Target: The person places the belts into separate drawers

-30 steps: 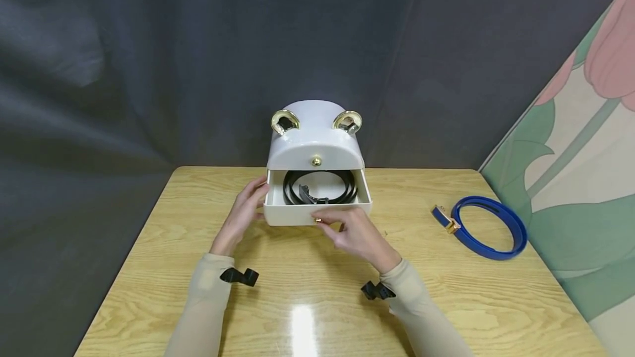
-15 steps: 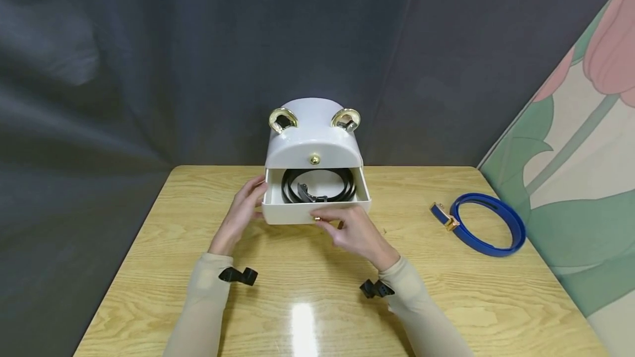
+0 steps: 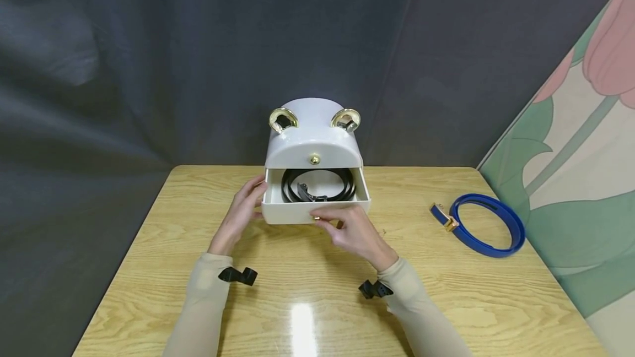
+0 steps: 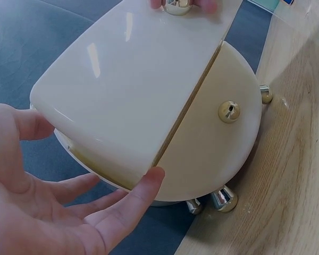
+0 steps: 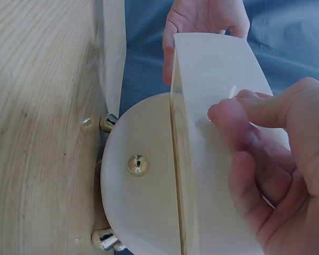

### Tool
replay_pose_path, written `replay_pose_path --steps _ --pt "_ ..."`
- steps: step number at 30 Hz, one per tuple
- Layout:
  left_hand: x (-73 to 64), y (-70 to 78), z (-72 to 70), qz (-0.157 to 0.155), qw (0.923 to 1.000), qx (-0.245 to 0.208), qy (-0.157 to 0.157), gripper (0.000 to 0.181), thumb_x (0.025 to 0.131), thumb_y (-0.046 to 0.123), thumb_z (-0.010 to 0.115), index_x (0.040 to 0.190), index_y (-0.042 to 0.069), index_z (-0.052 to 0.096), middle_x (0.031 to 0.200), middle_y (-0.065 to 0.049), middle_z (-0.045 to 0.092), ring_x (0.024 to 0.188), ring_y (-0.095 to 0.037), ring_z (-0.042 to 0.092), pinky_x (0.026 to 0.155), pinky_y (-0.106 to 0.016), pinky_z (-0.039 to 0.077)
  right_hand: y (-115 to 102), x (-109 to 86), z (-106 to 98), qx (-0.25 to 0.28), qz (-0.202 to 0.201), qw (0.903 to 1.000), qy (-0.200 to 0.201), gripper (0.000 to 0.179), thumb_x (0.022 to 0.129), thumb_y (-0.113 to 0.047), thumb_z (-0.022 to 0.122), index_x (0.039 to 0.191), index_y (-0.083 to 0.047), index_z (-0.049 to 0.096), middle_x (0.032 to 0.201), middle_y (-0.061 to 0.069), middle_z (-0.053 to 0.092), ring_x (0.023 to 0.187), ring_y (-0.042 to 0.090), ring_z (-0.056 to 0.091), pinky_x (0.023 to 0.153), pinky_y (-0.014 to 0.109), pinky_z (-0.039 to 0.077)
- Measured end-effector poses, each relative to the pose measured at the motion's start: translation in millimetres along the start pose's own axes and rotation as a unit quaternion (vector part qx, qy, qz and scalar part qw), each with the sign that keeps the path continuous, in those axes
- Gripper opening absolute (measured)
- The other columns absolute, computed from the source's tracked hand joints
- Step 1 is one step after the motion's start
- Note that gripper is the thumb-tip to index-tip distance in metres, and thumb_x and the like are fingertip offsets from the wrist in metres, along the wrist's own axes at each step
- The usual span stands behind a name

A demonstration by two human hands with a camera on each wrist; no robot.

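A white rounded box with gold ear-like rings [image 3: 312, 131] has its drawer [image 3: 288, 214] pulled out at the front. Coiled in the drawer lies a black belt [image 3: 349, 184] with a dark metal buckle [image 3: 306, 194]. My right hand [image 3: 354, 236] pinches the small gold drawer knob between thumb and fingertips; in the right wrist view the fingers mostly cover it. Along the drawer's left side rests my left hand [image 3: 237, 216], its fingers fairly straight. Seen by the left wrist camera, its index fingertip [image 4: 155, 174] is at the drawer's upper edge and the thumb at the lower corner.
A coiled blue belt [image 3: 516, 230] with a gold buckle [image 3: 452, 224] lies to the right on the wooden table [image 3: 278, 302]. Behind the box hangs a dark curtain [image 3: 317, 43]. A panel with a tulip pattern [image 3: 585, 225] borders the right side. Another gold knob [image 3: 315, 159] sits above the drawer.
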State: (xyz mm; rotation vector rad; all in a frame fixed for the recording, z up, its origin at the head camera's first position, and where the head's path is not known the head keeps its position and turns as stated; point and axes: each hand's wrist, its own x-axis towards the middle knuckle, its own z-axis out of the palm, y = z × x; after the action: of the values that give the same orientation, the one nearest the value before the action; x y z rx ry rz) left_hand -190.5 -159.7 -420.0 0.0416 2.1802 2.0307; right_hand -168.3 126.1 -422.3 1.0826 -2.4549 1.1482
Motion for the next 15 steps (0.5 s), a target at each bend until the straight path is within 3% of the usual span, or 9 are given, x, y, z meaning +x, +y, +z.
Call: replay_pose_path --steps 7,15 --pt "1.4 1.3 1.1 0.000 1.0000 0.000 0.001 0.067 0.114 0.044 0.041 0.169 0.009 0.026 0.164 -0.022 0.042 0.133 -0.047 0.062 0.086 -0.030 0.061 1.6 1.5 0.0 -0.011 -0.004 0.9998 0.018 0.022 0.095 -0.006 0.079 0.117 -0.009 0.083 0.113 0.008 0.082 0.071 0.008 0.073 0.059 0.012 0.056" --pt "-0.4 0.0 -0.3 -0.004 1.0000 0.003 -0.001 0.066 0.115 0.044 0.040 0.169 0.009 0.026 0.162 -0.023 0.044 0.133 -0.047 0.062 0.088 -0.034 0.061 2.1 1.5 4.0 -0.015 -0.006 0.9994 0.032 0.023 0.094 -0.006 0.080 0.116 -0.009 0.083 0.112 0.007 0.083 0.070 0.007 0.073 0.059 0.014 0.057"
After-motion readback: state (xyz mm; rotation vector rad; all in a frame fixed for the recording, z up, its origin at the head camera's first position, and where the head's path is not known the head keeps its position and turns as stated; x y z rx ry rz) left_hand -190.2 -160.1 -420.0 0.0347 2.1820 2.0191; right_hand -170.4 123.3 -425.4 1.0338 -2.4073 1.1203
